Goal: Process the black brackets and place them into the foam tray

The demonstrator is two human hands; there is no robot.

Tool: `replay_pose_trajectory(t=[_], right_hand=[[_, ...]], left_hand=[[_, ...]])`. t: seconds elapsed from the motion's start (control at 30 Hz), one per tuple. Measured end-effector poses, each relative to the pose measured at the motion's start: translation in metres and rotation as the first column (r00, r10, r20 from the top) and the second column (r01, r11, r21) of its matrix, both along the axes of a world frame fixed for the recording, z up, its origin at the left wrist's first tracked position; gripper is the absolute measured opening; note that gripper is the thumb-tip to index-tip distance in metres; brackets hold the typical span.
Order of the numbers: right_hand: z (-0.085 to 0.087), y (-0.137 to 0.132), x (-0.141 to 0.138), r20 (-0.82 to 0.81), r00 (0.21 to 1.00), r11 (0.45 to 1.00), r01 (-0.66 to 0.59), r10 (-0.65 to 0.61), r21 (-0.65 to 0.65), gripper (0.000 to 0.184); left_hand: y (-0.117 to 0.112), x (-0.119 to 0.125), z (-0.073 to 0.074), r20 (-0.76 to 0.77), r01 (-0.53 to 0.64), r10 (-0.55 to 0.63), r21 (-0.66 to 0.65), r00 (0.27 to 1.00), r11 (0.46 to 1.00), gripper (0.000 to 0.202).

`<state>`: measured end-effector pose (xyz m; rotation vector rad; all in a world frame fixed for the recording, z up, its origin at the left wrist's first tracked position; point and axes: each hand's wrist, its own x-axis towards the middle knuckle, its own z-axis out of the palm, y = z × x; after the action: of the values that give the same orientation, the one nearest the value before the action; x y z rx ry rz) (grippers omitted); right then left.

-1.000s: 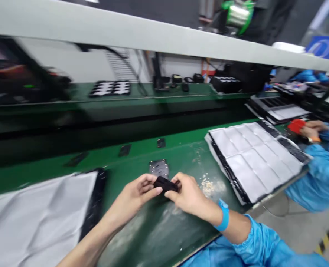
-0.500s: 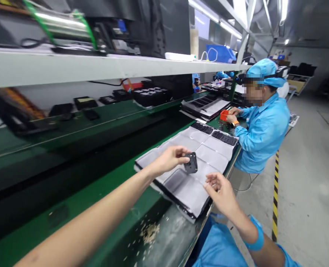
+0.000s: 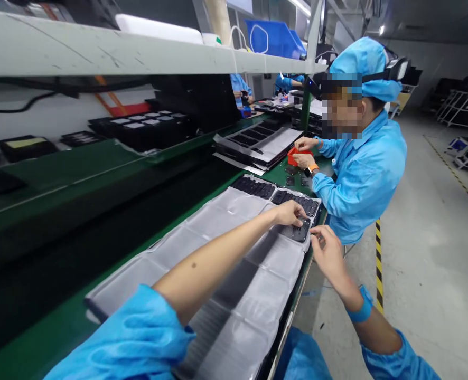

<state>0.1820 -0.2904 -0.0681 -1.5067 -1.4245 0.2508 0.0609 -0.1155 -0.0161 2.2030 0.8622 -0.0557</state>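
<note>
A flat black plastic part [image 3: 301,230], roughly square with rounded corners and small holes, is pinched in my left hand [image 3: 290,213]. It is over the far right of a tray [image 3: 275,285] lined with whitish film and divided into compartments. Just beyond the part, rows of similar black parts [image 3: 293,200] fill a compartment, with another filled group [image 3: 253,187] to its left. My right hand [image 3: 329,252] is beside the tray's right edge, close to the part. Its thumb and forefinger are drawn together, and whatever is between them is too small to make out.
A co-worker in blue [image 3: 361,163] sits at the far right, hands at a red box [image 3: 293,156]. Another tray stack [image 3: 261,140] lies beyond mine. A white shelf beam [image 3: 139,50] runs overhead on the left. Striped floor tape [image 3: 378,269] marks the floor.
My left hand has carried the black part forward to the tray's far end, near the filled rows. My right hand has followed, its fingers drawing closer together. The view has moved forward.
</note>
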Motion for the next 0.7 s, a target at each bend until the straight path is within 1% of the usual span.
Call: replay_pose_trajectory(t=[0.1,0.2,0.27,0.33,0.4,0.47,0.57,0.7], right_hand=[[-0.007,0.007,0.005,0.057,0.998,1.000,-0.004,0.004,0.003,0.023],[-0.011,0.011,0.007,0.105,0.994,1.000,-0.016,0.016,-0.002,0.026],[-0.012,0.014,0.007,0.135,0.990,1.000,-0.027,0.029,-0.012,0.027],[-0.013,0.016,0.005,0.161,0.986,0.999,-0.038,0.041,-0.026,0.028],[-0.014,0.017,0.004,0.180,0.982,0.998,-0.050,0.056,-0.041,0.031],[-0.015,0.017,0.003,0.191,0.979,0.997,-0.063,0.072,-0.054,0.037],[-0.015,0.018,0.006,0.202,0.976,0.996,-0.066,0.079,-0.067,0.046],[-0.012,0.021,0.008,0.225,0.971,0.994,-0.065,0.084,-0.093,0.044]], left_hand=[[-0.010,-0.002,0.008,-0.018,-0.018,0.021,0.162,1.000,0.987,0.033],[-0.026,-0.008,0.015,-0.030,-0.070,0.084,0.324,0.996,0.943,0.037],[-0.037,-0.011,0.016,-0.057,-0.081,0.111,0.385,0.992,0.919,0.037],[-0.044,-0.012,0.013,-0.093,-0.067,0.115,0.408,0.989,0.910,0.037],[-0.046,-0.012,0.009,-0.121,-0.043,0.102,0.413,0.987,0.910,0.037],[-0.043,-0.012,0.006,-0.136,-0.020,0.084,0.411,0.987,0.911,0.035],[-0.034,-0.016,0.006,-0.138,0.012,0.049,0.409,0.989,0.913,0.034],[-0.028,-0.025,0.009,-0.097,0.056,-0.016,0.423,0.995,0.905,0.047]])
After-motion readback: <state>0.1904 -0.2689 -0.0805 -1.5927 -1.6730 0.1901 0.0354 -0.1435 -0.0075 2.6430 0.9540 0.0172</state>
